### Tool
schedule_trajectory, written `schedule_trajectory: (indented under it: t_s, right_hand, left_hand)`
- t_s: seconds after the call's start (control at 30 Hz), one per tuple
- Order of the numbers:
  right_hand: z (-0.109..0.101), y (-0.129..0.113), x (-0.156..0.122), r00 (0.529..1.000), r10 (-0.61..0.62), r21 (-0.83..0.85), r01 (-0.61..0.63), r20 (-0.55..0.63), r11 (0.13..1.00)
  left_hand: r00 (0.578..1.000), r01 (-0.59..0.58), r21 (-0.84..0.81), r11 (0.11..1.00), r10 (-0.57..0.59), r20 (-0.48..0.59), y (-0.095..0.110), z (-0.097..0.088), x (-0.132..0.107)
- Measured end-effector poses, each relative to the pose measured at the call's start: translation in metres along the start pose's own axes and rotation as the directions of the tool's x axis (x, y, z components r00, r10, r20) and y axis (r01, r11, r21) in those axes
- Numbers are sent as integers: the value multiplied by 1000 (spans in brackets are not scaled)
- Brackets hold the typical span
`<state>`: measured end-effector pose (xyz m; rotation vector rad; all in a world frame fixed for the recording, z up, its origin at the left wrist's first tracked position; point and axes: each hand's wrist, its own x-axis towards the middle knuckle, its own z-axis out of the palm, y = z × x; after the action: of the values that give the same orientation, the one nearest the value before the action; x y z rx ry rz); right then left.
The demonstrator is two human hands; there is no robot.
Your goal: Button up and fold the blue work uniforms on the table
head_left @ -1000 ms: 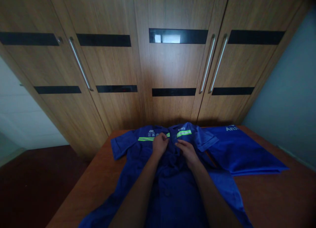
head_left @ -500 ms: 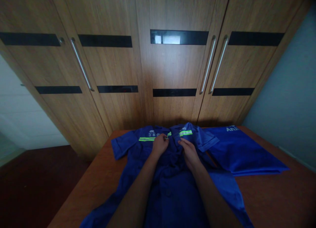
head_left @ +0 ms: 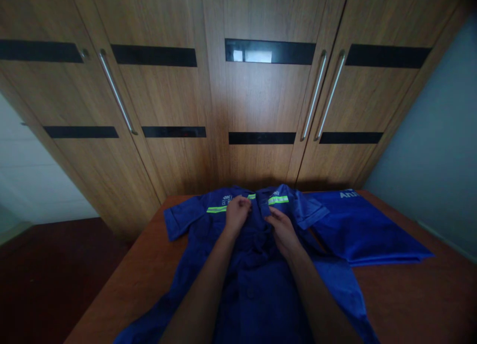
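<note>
The blue shirt point(head_left: 259, 294) lies spread under both forearms, its upper front directly beneath and between the 2 hands. The left hand point(head_left: 238, 214) rests at the chest beside the front opening, fingers curled and thumb drawn in against them; whether cloth is caught between them I cannot tell. The right hand point(head_left: 282, 226), just beside it, pinches the opposite edge of the opening between thumb and fingertips.

The shirt is matte, dark woven cloth with short sleeves angled outward, and it bunches into soft creases below the hands, while the lower front lies smoother around a round button point(head_left: 250, 292). 2 yellow-green strips with a pale middle cross the chest, 1 on each side, with white lettering above them, partly covered on the left by the hand.

To the right, next to a sleeve, lies a flat, folded bundle point(head_left: 367, 235) of brighter blue, slightly glossy, with white letters near its far edge.

Both lie on a reddish-brown table point(head_left: 130, 264). Behind it stands a wood-grain wardrobe point(head_left: 257, 96) with 8 black inset bands and 3 long metal handles. A pale wall point(head_left: 436, 120) rises at right; the floor point(head_left: 48, 264) at left is dark red.
</note>
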<state>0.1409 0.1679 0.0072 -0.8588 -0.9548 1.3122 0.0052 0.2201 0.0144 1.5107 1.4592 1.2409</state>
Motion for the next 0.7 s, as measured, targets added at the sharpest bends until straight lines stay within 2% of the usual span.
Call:
schedule_trajectory:
  t_s: [0.2,0.33,0.4,0.7]
  right_hand:
    - [7,-5,-5,1000,6,28,-7,28,1000]
    - [9,-4,-5,998,-28,-6,29,49,1000]
    - [9,-2,-5,998,-48,-30,49,41,998]
    - [1,15,3,991,-131,-317,122,-7,941]
  left_hand:
    - [996,-74,-124,990,79,42,14,-11,-28]
    - [978,-207,-64,976,207,-4,11,-12,-35]
    - [972,-233,-28,972,233,-22,9,-13,-35]
    - [972,-232,-73,970,228,-52,2,-16,-34]
